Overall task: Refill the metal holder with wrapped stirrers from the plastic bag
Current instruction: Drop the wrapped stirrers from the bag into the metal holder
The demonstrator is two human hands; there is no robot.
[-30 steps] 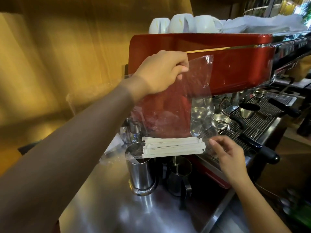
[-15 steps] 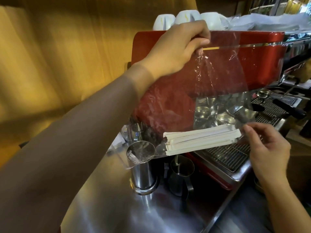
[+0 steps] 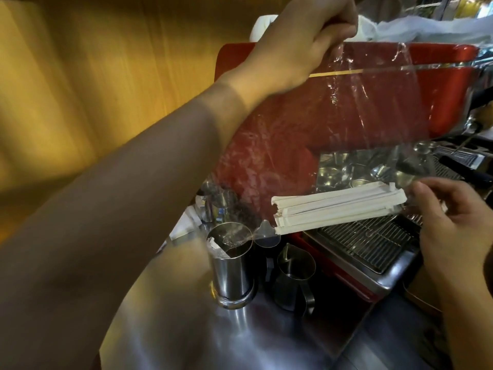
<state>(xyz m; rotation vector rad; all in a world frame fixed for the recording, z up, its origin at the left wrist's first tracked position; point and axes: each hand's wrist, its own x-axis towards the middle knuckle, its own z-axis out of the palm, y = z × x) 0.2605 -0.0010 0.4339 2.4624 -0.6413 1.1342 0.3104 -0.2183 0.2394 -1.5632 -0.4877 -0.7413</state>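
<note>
The left hand (image 3: 298,46) pinches the clear plastic bag (image 3: 373,108) high at twelve o'clock; the right hand (image 3: 453,220), fingers curled, grips its lower corner beside the wrapped stirrers (image 3: 336,210); tipping that end higher should slide them toward the metal holder (image 3: 232,265) at seven o'clock of the bundle.

The wrapped stirrers (image 3: 338,210) are showing white inside the clear plastic bag (image 3: 373,108); the metal holder (image 3: 231,273) is gleaming silver against the glossy red espresso machine (image 3: 440,89).

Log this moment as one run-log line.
left hand: holds bag top | right hand: at bag's low end | stirrers: in bag | holder: nearly empty
</note>
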